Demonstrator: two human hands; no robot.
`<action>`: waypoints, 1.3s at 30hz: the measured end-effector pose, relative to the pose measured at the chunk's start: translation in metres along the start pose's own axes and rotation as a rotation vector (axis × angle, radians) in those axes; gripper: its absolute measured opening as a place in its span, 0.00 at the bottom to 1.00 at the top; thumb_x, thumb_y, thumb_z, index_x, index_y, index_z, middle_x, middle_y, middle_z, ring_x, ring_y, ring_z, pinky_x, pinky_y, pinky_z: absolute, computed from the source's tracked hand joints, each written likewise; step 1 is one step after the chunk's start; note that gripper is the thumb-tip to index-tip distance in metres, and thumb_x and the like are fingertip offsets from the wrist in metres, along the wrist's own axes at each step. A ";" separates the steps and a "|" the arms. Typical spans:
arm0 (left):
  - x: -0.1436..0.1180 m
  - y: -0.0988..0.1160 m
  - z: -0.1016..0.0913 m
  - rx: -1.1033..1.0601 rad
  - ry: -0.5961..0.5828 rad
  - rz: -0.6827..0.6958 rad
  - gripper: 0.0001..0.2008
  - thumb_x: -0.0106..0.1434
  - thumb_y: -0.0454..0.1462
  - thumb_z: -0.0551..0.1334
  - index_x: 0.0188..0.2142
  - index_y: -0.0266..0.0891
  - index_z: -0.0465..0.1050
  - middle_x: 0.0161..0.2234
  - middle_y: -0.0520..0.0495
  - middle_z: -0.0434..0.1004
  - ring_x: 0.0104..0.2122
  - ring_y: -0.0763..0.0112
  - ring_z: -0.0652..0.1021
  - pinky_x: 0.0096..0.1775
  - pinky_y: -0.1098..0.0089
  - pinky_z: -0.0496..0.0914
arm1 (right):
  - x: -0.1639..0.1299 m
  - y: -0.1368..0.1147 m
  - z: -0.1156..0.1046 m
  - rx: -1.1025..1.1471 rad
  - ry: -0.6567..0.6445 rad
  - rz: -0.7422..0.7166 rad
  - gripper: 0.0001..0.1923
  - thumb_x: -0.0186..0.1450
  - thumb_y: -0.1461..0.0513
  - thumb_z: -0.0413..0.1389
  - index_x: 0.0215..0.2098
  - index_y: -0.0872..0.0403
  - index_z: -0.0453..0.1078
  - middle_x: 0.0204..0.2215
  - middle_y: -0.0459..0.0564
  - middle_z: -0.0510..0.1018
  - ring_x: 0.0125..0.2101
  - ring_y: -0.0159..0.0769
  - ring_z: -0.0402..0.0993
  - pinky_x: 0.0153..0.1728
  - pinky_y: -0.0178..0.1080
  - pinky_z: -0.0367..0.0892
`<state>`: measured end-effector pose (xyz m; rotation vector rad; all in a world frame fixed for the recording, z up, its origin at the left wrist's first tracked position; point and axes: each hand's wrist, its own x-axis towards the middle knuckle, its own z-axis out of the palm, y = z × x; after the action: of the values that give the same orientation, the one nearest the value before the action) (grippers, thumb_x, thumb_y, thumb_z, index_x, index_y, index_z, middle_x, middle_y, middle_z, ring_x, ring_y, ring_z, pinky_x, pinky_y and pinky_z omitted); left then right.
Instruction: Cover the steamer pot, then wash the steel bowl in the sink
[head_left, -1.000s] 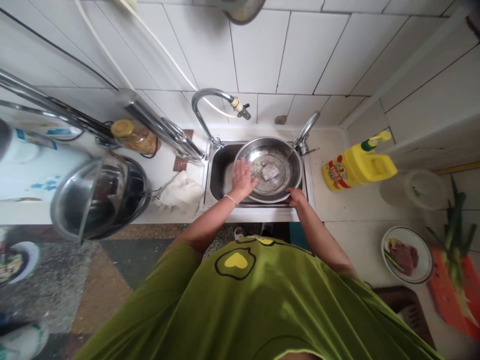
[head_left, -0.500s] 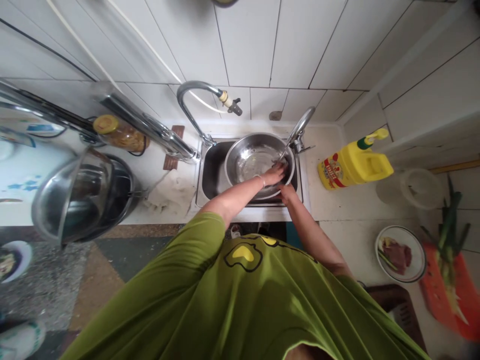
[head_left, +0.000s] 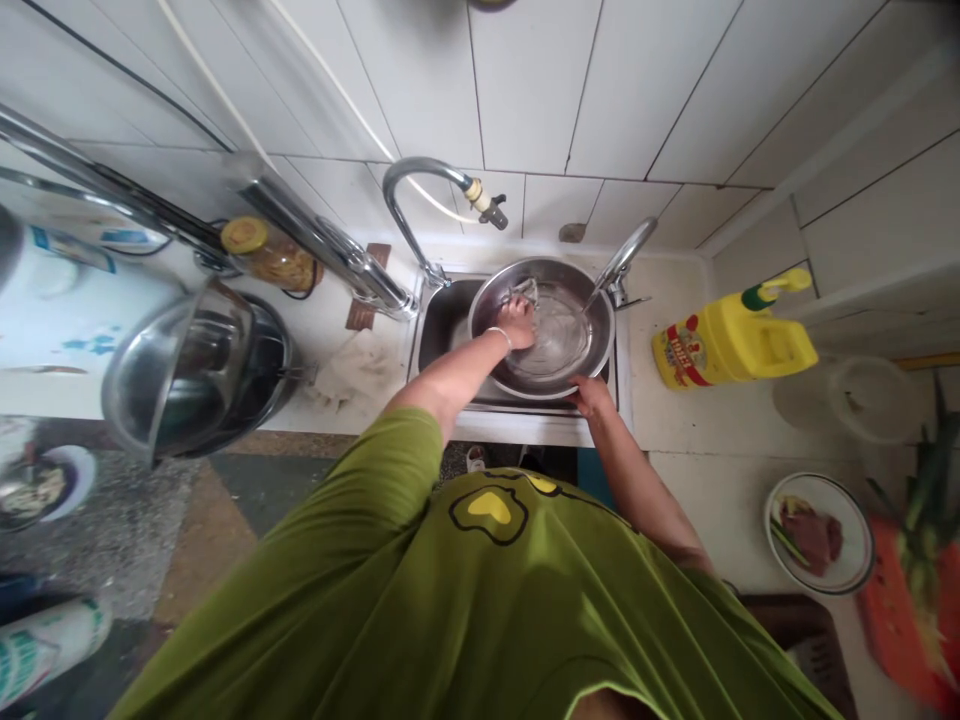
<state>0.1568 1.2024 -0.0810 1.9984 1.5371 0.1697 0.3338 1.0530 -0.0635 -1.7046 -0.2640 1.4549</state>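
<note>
A shiny steel basin (head_left: 592,345) sits in the small sink (head_left: 442,330), under a curved tap (head_left: 420,200). My left hand (head_left: 517,322) is inside the basin at its far left side, closed on a grey metal scouring pad (head_left: 523,291) that pokes out past my fingers. My right hand (head_left: 591,395) grips the basin's near rim. A second tap (head_left: 622,260) leans over the basin's right edge.
A yellow detergent jug (head_left: 731,342) lies right of the sink. A plate of raw meat (head_left: 819,530) and an orange board with greens (head_left: 911,570) are at the right. A lidded pot (head_left: 191,375), a jar (head_left: 266,255) and a cloth (head_left: 356,375) are on the left counter.
My left hand took up the scouring pad from the basin's middle, swept to the right side, and now is at the far left side. My right hand stayed on the rim.
</note>
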 end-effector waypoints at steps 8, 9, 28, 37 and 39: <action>-0.022 0.040 0.051 -0.093 -0.308 0.364 0.30 0.63 0.34 0.63 0.65 0.37 0.75 0.74 0.35 0.62 0.75 0.49 0.58 0.75 0.54 0.48 | -0.003 0.000 0.004 -0.022 -0.004 -0.001 0.24 0.48 0.74 0.54 0.42 0.50 0.66 0.22 0.36 0.75 0.21 0.31 0.73 0.22 0.33 0.77; -0.035 0.036 0.053 -0.109 -0.353 0.396 0.28 0.62 0.33 0.64 0.62 0.38 0.78 0.73 0.37 0.65 0.75 0.50 0.59 0.74 0.56 0.49 | -0.001 0.000 0.004 -0.019 0.010 0.009 0.24 0.49 0.74 0.54 0.42 0.51 0.65 0.22 0.36 0.75 0.21 0.31 0.73 0.22 0.34 0.77; -0.055 0.008 0.005 0.236 -0.240 0.044 0.33 0.68 0.41 0.61 0.72 0.40 0.66 0.78 0.37 0.52 0.75 0.37 0.55 0.72 0.41 0.52 | -0.005 -0.004 0.013 0.053 0.060 -0.030 0.22 0.47 0.74 0.54 0.39 0.52 0.67 0.21 0.36 0.74 0.21 0.31 0.72 0.20 0.31 0.72; -0.065 0.024 0.019 0.272 -0.367 0.153 0.38 0.72 0.42 0.55 0.77 0.30 0.53 0.79 0.33 0.45 0.77 0.45 0.51 0.75 0.47 0.50 | -0.009 -0.001 0.018 0.052 0.088 -0.014 0.21 0.46 0.73 0.54 0.37 0.51 0.65 0.18 0.35 0.72 0.19 0.31 0.69 0.19 0.32 0.72; -0.051 0.031 0.024 0.203 -0.314 0.185 0.38 0.72 0.39 0.54 0.78 0.28 0.51 0.79 0.32 0.46 0.78 0.47 0.50 0.75 0.48 0.49 | -0.014 0.004 0.022 0.054 0.045 0.006 0.21 0.46 0.73 0.53 0.37 0.51 0.66 0.17 0.35 0.72 0.18 0.31 0.69 0.20 0.33 0.73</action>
<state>0.1772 1.1423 -0.0707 2.2010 1.2110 -0.2263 0.3087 1.0519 -0.0551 -1.6936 -0.1939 1.4136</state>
